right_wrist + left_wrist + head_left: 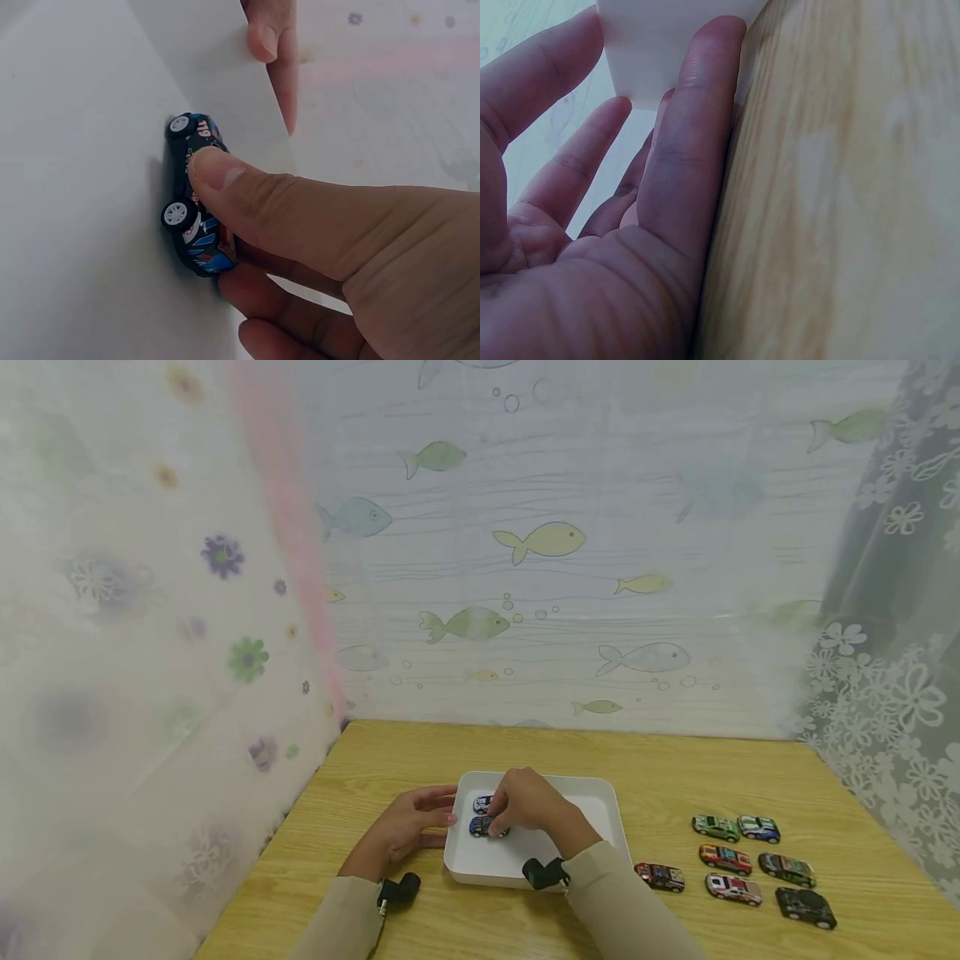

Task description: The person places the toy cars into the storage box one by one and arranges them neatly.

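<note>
My right hand (504,823) reaches into a white tray (592,793) and pinches a dark blue toy car (478,827) between thumb and fingers. In the right wrist view the car (196,202) lies against the tray floor (75,187) under the thumb of my right hand (221,225). A second small car (482,802) sits just behind it in the tray. My left hand (438,820) rests with straight fingers against the tray's left wall. The left wrist view shows my left hand (682,165) beside the tray's corner (667,45) on the wooden table (840,187).
Several toy cars (735,860) stand in rows on the table at the right, and one more car (660,877) sits close to the tray's right side. Patterned curtains close off the back and both sides of the table (390,752).
</note>
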